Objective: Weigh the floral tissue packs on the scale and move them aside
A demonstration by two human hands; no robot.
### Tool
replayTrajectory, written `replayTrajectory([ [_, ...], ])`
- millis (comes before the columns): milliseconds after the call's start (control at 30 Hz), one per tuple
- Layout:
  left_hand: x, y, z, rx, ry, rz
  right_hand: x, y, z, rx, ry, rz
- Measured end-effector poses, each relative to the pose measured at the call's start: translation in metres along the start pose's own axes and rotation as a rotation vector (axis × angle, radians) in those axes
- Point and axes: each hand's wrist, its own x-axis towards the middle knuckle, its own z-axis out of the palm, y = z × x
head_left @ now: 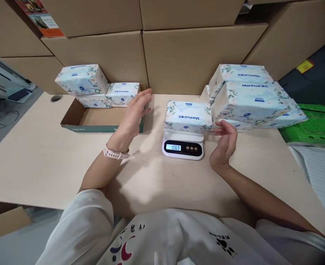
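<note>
A pack of tissues [188, 114] with a floral wrapper rests on a white digital scale [183, 150], whose lit display reads about 106.9. To the left of it, my left hand [134, 114] is raised with fingers stretched out, holding nothing, beside the right end of a shallow cardboard box [96, 128]. My right hand [224, 143] hovers just right of the scale, its fingers apart and loosely curved, with nothing in it. Neither hand appears to grip the pack. Several tissue packs [123, 94] sit at the back of the box, one stacked on another at its left.
A pile of tissue packs [253, 101] stands at the back right of the table [156, 180]. Large cartons [198, 59] form a wall behind. Green crates [319, 125] lie beyond the right edge, and a round cable hole [56, 98] is at the back left.
</note>
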Motion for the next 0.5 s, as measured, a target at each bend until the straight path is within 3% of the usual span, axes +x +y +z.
replayTrajectory([
  [233,-0.009,0.01,-0.005,-0.134,-0.043,-0.103,0.0,0.005,0.002,0.011,0.013,0.039],
  [500,-0.01,0.011,-0.001,-0.148,-0.06,-0.127,0.0,0.005,0.0,0.026,-0.017,0.033],
])
